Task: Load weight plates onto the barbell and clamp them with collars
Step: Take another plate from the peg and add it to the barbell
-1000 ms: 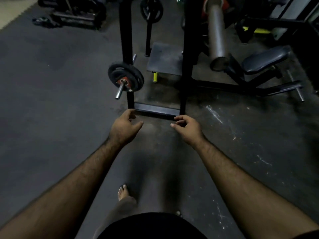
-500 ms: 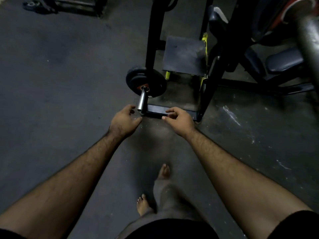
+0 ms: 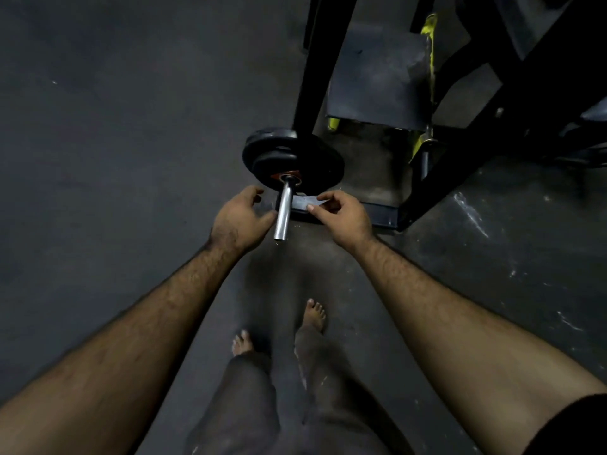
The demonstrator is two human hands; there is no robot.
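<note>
both hands point(image 3: 241, 218) now flank barbell sleeve point(image 3: 283, 213).

The bare sleeve point(image 3: 283, 210) juts toward 6 o'clock between the left hand point(image 3: 237, 221) and right hand point(image 3: 341, 215), its end free. At 12 the plates point(image 3: 292, 159) block it; the rack post point(image 3: 320, 60) stands behind them. Open floor point(image 3: 115, 142) lies at 9.
</note>
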